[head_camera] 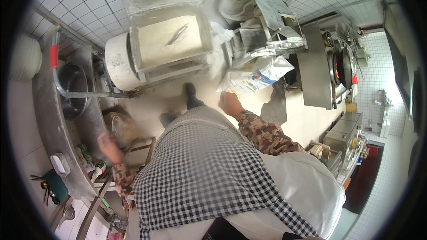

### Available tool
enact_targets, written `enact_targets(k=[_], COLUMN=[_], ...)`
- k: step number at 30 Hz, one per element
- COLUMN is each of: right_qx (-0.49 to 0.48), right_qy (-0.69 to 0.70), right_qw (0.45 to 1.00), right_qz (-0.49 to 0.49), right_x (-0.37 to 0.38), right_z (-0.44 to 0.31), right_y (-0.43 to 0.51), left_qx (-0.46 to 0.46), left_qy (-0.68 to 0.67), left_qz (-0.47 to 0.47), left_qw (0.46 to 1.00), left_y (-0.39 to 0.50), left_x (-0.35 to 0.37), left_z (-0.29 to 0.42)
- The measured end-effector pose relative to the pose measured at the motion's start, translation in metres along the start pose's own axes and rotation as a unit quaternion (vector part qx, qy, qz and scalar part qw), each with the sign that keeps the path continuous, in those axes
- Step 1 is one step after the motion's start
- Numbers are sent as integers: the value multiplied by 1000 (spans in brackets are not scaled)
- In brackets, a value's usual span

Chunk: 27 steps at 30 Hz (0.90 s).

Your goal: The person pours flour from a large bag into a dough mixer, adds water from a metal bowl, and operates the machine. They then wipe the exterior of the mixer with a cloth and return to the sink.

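Observation:
My left hand (111, 147) hangs at the left, beside the metal shelf and a brown bag; it is blurred, and whether it holds anything does not show. My right hand (230, 104), its fingers curled, is near the lower edge of a white printed sack (255, 76); I cannot tell if they touch. Ahead of me stands an open metal bin (133, 48) of pale powder (151, 41), with a long, thin tool (177, 34) lying on it. A white drum (120, 61) stands left of the bin.
A metal bowl (74, 90) sits at the left behind a bent metal handle (56, 76). A dusty machine (277, 36) stands beyond the sack. A steel stove (315, 70) with a black wok (346, 66) is at the right. A metal rack (96, 203) is close by my left arm.

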State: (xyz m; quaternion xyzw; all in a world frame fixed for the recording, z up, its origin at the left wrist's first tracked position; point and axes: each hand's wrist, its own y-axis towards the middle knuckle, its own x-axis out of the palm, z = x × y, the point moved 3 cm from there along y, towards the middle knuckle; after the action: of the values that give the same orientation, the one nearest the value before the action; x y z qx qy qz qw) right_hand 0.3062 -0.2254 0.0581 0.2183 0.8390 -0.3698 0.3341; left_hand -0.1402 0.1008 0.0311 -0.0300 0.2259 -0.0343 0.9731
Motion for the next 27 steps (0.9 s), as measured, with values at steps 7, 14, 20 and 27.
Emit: enact_targets(k=[7,14,20,27], right_qx=[-167,-181,-111,-105], right_qy=[27,124,174,137], right_qw=[980,975,975,981], right_qz=[101,-35,-84,-88], right_x=[-12,-21,-24,-54], right_z=[2,-19,75,163], right_y=[-3,16,19,-3], left_qx=[-257,-1,-38,-202], left_qy=[-105,424,472,155], left_qz=[-268,-399,-498,-394], left_qw=[923,813,726,883], left_y=[-78,-127,-200,-234], left_x=[96,58,84,200], left_z=[-9,-87,-44,79])
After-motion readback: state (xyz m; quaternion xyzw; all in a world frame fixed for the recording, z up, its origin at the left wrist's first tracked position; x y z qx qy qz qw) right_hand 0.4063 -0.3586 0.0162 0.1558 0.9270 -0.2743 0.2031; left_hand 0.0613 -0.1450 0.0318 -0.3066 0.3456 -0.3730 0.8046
